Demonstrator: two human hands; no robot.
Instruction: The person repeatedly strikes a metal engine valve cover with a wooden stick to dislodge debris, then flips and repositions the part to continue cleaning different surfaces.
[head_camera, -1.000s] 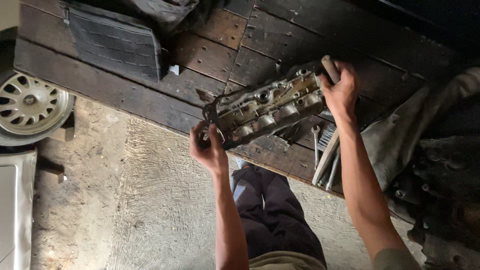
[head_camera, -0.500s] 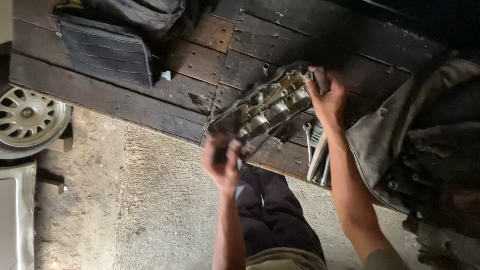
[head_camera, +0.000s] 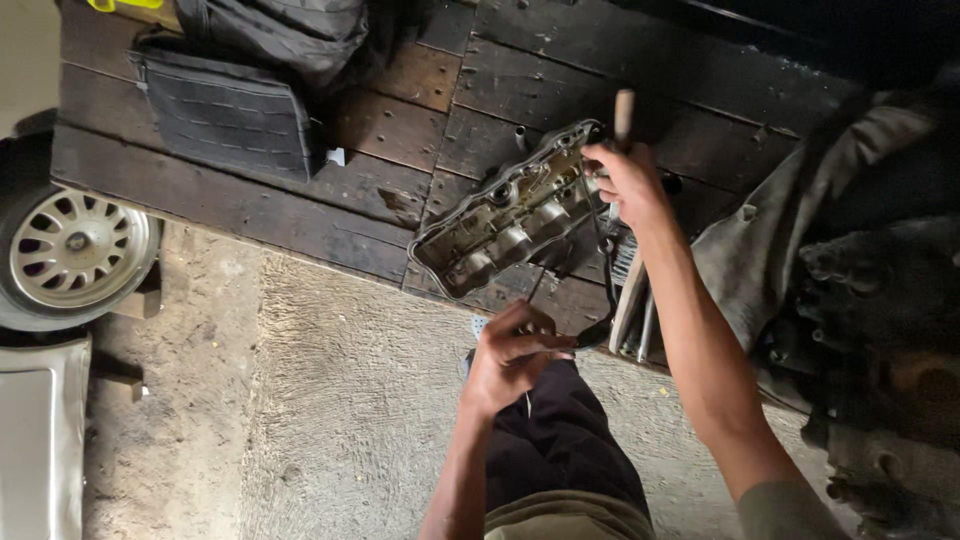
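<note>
A greasy metal engine cover lies inner side up on a dark wooden platform. My right hand grips its far right end, and a wooden tool handle sticks out above the fingers. My left hand is below the cover's near edge, over my dark trousers. It pinches a thin black rubber gasket that hangs in a loop from the cover's right end. A thin strand also runs from this hand up to the cover.
Two black bags lie at the platform's back left. An alloy wheel stands at the left beside a pale body panel. Metal hand tools lie beside the cover. Grey cloth and dark engine parts fill the right. Rough concrete floor lies below.
My left hand let go of the cover's near end and drew back toward me, pulling the black gasket away from the cover. My right hand stayed on the far end.
</note>
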